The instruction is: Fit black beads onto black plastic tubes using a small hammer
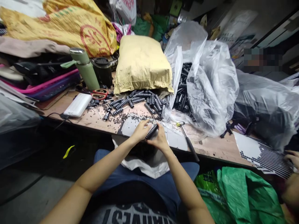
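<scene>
Between my two hands, over the front edge of the bench, is a short dark ribbed cylinder (151, 131), tilted. My left hand (141, 130) closes on its left side, and my right hand (160, 138) grips it from the right with thumb and fingers. Under my hands lies a grey-white sheet (130, 126) strewn with tiny black bits. Just beyond is a heap of similar black-and-silver ribbed pieces (137, 99). A white bag (154, 168) lies open across my lap, dark inside.
A hammer (187, 137) lies right of my hands. Behind stand a yellow paper sack (143, 62) and a clear bag (210, 84) of black tubes. Scissors (99, 94), a white power bank (78, 105) and a green flask (85, 70) are left. Another person's hand (293, 158) is far right.
</scene>
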`<action>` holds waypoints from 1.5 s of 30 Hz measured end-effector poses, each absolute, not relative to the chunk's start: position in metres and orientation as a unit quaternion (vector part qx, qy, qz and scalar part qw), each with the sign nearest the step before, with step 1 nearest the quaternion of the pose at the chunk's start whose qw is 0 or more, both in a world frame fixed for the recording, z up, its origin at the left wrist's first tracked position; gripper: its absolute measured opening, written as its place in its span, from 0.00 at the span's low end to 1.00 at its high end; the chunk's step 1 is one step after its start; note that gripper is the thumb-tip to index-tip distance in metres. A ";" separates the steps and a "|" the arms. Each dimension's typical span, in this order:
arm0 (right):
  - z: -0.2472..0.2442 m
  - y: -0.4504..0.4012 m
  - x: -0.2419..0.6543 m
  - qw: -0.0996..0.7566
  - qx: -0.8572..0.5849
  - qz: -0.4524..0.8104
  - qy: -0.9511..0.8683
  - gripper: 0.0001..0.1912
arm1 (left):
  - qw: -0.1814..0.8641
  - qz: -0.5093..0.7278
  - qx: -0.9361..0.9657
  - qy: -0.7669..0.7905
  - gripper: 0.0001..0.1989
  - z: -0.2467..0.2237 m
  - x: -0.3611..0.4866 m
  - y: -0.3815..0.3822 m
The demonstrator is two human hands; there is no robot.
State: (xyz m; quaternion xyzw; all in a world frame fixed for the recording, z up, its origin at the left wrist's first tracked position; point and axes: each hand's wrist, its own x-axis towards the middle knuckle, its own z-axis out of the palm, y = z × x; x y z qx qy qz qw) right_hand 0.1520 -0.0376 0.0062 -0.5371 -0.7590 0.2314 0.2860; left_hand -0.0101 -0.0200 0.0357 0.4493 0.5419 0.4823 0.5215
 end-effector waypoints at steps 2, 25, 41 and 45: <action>-0.004 -0.036 0.167 0.271 -0.567 0.206 -0.750 0.56 | 0.357 0.524 0.504 0.587 0.25 0.052 -0.031 -0.008; 0.022 -0.039 0.299 0.002 -0.812 -0.072 -0.579 0.17 | 0.047 0.169 0.881 0.440 0.19 -0.003 -0.004 -0.015; 0.049 -0.099 0.205 0.138 -0.700 0.160 -0.682 0.21 | 0.019 0.160 0.859 0.486 0.21 -0.014 0.018 -0.035; 0.083 -0.106 0.182 0.248 -0.647 0.192 -0.695 0.23 | 0.007 0.151 0.858 0.491 0.42 -0.018 0.039 -0.049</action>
